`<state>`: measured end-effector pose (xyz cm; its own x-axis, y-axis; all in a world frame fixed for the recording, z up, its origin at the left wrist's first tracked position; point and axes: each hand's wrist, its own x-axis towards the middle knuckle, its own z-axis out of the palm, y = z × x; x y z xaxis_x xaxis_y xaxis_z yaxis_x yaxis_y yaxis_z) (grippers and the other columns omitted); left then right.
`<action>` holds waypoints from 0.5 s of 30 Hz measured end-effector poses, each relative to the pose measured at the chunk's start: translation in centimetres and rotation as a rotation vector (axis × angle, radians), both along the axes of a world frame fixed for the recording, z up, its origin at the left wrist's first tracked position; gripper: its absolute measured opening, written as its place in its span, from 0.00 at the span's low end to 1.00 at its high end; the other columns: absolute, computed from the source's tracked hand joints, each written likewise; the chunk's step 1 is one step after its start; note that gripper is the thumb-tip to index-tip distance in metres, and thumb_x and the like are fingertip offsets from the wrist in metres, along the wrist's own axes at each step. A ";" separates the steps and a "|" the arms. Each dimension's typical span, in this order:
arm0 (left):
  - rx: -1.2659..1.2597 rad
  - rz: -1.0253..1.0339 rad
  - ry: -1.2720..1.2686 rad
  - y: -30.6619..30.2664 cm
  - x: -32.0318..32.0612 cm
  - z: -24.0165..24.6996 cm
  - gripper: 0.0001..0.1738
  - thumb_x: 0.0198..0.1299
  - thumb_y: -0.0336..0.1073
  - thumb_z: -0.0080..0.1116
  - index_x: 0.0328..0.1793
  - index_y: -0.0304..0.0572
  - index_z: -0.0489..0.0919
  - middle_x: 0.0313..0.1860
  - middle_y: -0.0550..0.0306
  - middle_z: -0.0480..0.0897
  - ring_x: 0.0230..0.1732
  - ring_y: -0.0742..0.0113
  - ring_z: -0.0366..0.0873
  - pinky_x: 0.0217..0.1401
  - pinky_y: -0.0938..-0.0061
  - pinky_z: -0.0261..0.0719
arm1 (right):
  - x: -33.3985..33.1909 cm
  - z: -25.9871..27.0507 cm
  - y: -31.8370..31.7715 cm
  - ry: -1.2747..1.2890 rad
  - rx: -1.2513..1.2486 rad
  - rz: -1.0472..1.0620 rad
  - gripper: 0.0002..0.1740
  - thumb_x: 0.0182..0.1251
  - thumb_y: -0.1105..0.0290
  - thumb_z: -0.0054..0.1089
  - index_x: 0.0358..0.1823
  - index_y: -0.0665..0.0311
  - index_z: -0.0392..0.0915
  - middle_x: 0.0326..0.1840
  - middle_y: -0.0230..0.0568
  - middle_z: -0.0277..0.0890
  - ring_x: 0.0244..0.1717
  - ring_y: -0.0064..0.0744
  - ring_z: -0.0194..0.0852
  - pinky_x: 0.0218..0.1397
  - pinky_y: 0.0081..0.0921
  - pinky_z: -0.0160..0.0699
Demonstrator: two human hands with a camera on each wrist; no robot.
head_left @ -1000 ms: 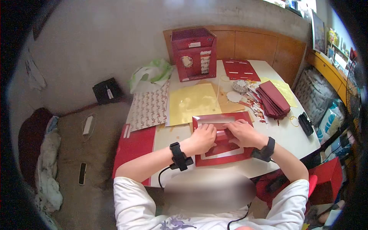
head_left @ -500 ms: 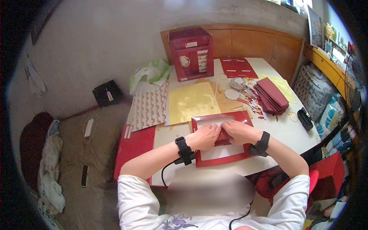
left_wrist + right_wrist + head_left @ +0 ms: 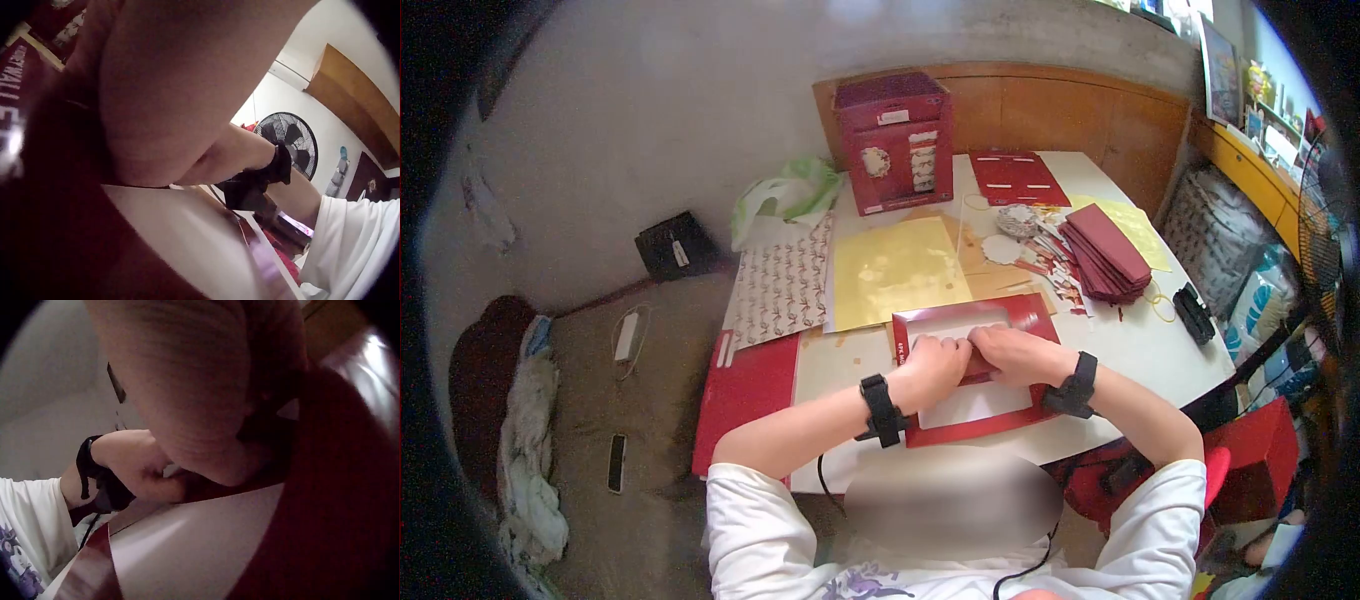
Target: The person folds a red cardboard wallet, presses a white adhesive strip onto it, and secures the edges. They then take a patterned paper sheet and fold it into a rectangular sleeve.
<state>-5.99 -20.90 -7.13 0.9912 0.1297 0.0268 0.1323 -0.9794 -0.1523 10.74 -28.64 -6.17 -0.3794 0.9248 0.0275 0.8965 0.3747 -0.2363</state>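
A red cardboard piece point(image 3: 980, 430) with large window openings lies on the white table in front of the person. White lettering ending in "WALLET" runs along its left edge. A red strip crosses its middle between the openings. The left hand point(image 3: 937, 368) pinches this strip with curled fingers from the left. Right beside it, the right hand point(image 3: 1015, 355) grips the same strip, the two hands' fingertips nearly meeting. The right wrist view shows the left hand point(image 3: 140, 465) with thumb and fingers bent at the strip; fingertips of the right hand are mostly hidden in shadow.
Behind the cardboard lie a yellow sheet point(image 3: 895, 270) and a patterned sheet point(image 3: 785, 285). A tall dark red box point(image 3: 895, 150) stands at the back. To the right are stacked maroon wallets point(image 3: 1105, 255), scattered paper bits point(image 3: 1060, 260) and a black object point(image 3: 1195, 313).
The hands have drawn closer together at the middle strip, the right hand moving left and its fingers curling in. The cardboard has shifted slightly left and toward the person.
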 end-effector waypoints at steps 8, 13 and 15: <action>0.281 0.131 0.130 -0.5 0.4 -0.9 0.30 0.51 0.36 0.49 0.58 0.21 0.61 0.32 0.49 0.78 0.28 0.62 0.76 0.29 0.68 0.71 | 0.2 0.8 -1.4 -0.066 0.139 0.049 0.25 0.46 0.70 0.60 0.47 0.69 0.64 0.42 0.49 0.67 0.49 0.50 0.65 0.52 0.38 0.65; 0.422 0.185 0.225 -2.1 0.7 0.3 0.36 0.53 0.39 0.48 0.66 0.24 0.55 0.39 0.51 0.76 0.38 0.62 0.73 0.40 0.68 0.68 | 0.4 1.7 -2.4 -0.055 0.306 0.059 0.17 0.51 0.67 0.59 0.42 0.65 0.71 0.41 0.46 0.67 0.46 0.45 0.65 0.49 0.34 0.67; 0.606 0.205 0.274 -3.2 0.8 1.1 0.37 0.55 0.40 0.48 0.68 0.29 0.52 0.50 0.50 0.72 0.47 0.62 0.66 0.48 0.68 0.62 | 0.4 1.6 -2.4 -0.103 0.327 0.032 0.18 0.52 0.64 0.60 0.43 0.64 0.73 0.40 0.46 0.66 0.45 0.45 0.65 0.48 0.35 0.68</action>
